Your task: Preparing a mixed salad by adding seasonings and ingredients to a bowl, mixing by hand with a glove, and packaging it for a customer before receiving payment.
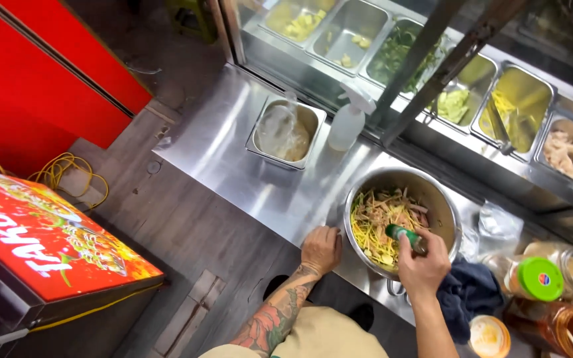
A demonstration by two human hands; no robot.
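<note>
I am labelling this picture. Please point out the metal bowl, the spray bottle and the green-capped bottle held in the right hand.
metal bowl (440,199): head view, bare inner wall at the right.
spray bottle (346,127): head view, middle of its translucent body.
green-capped bottle (402,233): head view, its green cap, just above the right hand (424,268).

Two bare hands, both reaching forward.
The left hand (321,248) lies flat, palm down; the right hand (423,264) is curled in a grip.

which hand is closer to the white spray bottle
Left. The left hand rests on the steel counter by the mixing bowl's left rim, below the spray bottle. The right hand, holding a green-capped bottle over the bowl, is farther away.
</note>
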